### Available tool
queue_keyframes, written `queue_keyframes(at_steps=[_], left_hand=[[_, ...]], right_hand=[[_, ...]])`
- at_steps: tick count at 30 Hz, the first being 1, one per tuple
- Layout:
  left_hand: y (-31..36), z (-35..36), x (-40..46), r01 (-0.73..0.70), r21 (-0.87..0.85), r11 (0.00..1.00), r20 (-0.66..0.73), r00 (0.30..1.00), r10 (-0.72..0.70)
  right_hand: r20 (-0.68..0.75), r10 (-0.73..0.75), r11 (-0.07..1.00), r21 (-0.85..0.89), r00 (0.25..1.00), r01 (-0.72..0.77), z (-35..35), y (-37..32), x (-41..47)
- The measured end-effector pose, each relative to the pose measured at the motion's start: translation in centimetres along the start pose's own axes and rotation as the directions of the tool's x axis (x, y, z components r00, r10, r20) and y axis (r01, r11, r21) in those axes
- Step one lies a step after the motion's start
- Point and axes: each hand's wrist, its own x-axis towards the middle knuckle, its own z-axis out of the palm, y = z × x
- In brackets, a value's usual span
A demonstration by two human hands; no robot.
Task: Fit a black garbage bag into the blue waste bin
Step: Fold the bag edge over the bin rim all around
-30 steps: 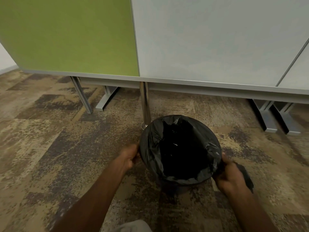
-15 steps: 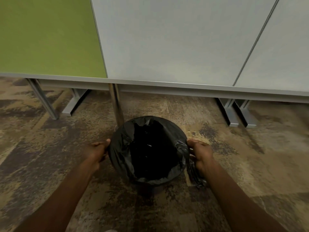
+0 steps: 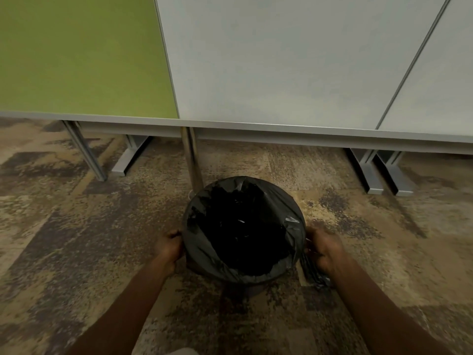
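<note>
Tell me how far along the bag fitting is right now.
Mostly done: the black garbage bag lines the bin and folds over its rim all round. In hand: the left hand steadies one side; the right hand grips loose bag gathered there. Left: securing that slack hanging beside the bin.

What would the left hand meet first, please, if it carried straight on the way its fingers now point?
The left hand already sits against the black garbage bag folded over the bin's rim, so the bagged bin wall comes first; depth there is hard to judge.
</note>
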Motion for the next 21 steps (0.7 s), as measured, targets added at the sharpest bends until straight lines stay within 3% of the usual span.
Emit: queue_keyframes(at_steps=[4,8,15,18,21], left_hand=[[2.0,-0.6,-1.0,-0.080,-0.180,0.980,-0.119,0.991,0.059],[3.8,-0.1,-3.5,-0.167,-0.231,0.959,-0.010,0.986,0.169],[3.6,0.5,-4.5,-0.227,-0.259,0.939,-0.030,0.973,0.227],[3.2,0.3,-4.2,-0.221,-0.253,0.942,-0.035,0.975,0.219],[3.0,0.3,-4.2,-0.228,-0.269,0.936,-0.059,0.974,0.220]], right_hand=[[0.089,-0.018,0.998,0.057,0.996,0.013,0.5,-0.9,-1.0],[0.114,-0.015,0.998,0.064,0.993,0.008,0.9,-1.2,-0.3],[0.075,0.098,0.994,0.037,0.992,-0.101,0.3,1.3,1.2],[0.152,0.028,0.991,0.124,0.988,-0.047,0.6,0.1,0.0],[0.162,-0.057,0.997,0.062,0.985,0.047,1.0,-1.4,-1.0]])
